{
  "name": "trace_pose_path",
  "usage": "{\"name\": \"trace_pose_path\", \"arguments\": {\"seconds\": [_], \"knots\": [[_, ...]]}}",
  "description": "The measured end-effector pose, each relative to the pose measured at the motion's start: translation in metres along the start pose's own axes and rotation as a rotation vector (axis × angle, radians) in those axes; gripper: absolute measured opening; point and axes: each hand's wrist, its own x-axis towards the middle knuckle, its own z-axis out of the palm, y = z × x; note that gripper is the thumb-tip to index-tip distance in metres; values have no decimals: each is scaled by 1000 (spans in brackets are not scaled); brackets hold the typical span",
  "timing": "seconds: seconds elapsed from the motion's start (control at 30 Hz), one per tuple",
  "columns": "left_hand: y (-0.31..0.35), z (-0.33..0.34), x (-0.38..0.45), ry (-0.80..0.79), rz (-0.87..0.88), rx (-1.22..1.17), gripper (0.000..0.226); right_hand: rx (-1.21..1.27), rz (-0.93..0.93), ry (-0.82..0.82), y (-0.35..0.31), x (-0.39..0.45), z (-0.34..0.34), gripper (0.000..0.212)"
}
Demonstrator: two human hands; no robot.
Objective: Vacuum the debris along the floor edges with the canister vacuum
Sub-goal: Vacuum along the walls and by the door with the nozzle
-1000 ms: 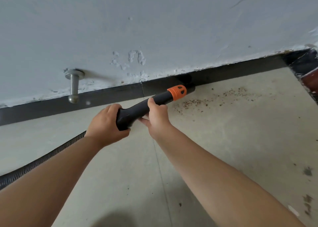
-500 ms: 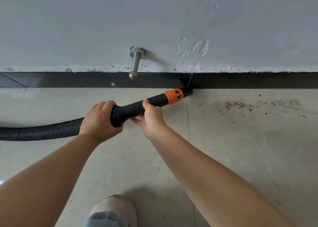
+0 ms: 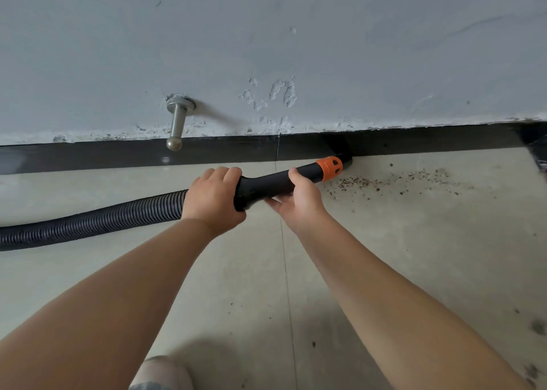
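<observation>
Both hands on the black vacuum nozzle (image 3: 268, 184). Left hand (image 3: 211, 198) wrapped round its rear end where the ribbed hose (image 3: 97, 221) joins; right hand (image 3: 299, 200) grips mid-tube. Orange collar (image 3: 329, 168) tip touching the black baseboard (image 3: 414, 142). Brown debris (image 3: 384, 181) on the tile floor (image 3: 414, 256) just right of the tip.

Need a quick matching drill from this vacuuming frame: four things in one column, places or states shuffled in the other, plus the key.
Things:
1. left hand
2. right hand
3. debris
4. door stopper

Places or states:
A. scattered on the floor to the right of the nozzle tip
B. sticks out from the wall above the baseboard
C. grips the wand where the ribbed hose joins
D. holds the wand just behind the orange collar

Pairs: 1-C, 2-D, 3-A, 4-B
</observation>
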Motion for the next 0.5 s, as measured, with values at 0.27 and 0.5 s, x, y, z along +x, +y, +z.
{"name": "trace_pose_path", "arguments": {"seconds": [0.27,0.5], "knots": [[58,11,32,-24,109,21,42,123,-56,72,-47,5,-40,48],[89,19,43,-9,146,22,40,150,-88,49,-74,4,-64,47]]}}
